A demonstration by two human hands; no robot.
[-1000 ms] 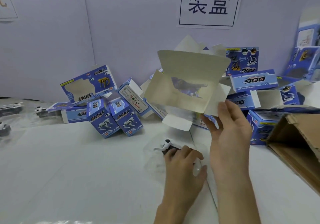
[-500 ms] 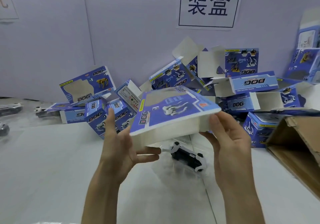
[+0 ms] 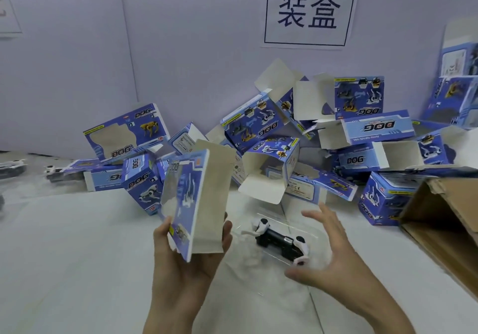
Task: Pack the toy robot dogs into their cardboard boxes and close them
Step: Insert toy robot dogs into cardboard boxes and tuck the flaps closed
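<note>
- While the left hand (image 3: 176, 269) grips a cardboard box (image 3: 207, 204) by its lower end (thumb on the windowed blue face, fingers curled round the far side), the box stands nearly upright just left of the toy robot dog (image 3: 278, 240), with its long axis close to vertical and a flap raised at its top.
- The dog lies on the white table (image 3: 77, 256), its long axis running from far-left to near-right, with its white head toward the held box. A clear plastic tray (image 3: 274, 216) shows faintly around it.
- The right hand (image 3: 344, 261) hovers just right of the dog, fingers spread and lightly bent, thumb near the rear legs; I cannot tell whether it touches.
- Behind the dog, a heap of blue boxes (image 3: 258, 126) leans against the pale wall (image 3: 181, 36), many with flaps open, and a sign (image 3: 307, 10) hangs above.
- Well to the right of the dog lies a brown carton (image 3: 445, 220), its open side turned toward the dog.
- Left of the dog the white tabletop stretches wide — more toy dogs (image 3: 54, 172) lie far off by the wall.
</note>
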